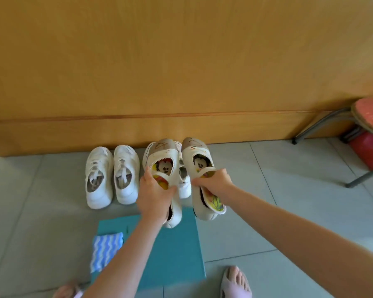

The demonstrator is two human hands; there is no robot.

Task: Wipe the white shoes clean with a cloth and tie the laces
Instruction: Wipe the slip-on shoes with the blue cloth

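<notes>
We seem to be clearing space: our left hand (155,195) and right hand (215,181) each grip one of the cream cartoon-lined strap shoes (199,153), the white lace-up sneakers (125,190) stand untouched by the wooden wall (181,61), so next we need the blue-striped cloth (106,250).

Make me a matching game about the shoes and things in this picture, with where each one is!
1 striped cloth
2 lace-up white shoes
3 cartoon-insole shoes
4 stool

A one in the left hand, one in the right hand
B standing by the wooden wall
C far right, red seat
D over the teal mat's left edge

Pairs: 1-D, 2-B, 3-A, 4-C
</notes>
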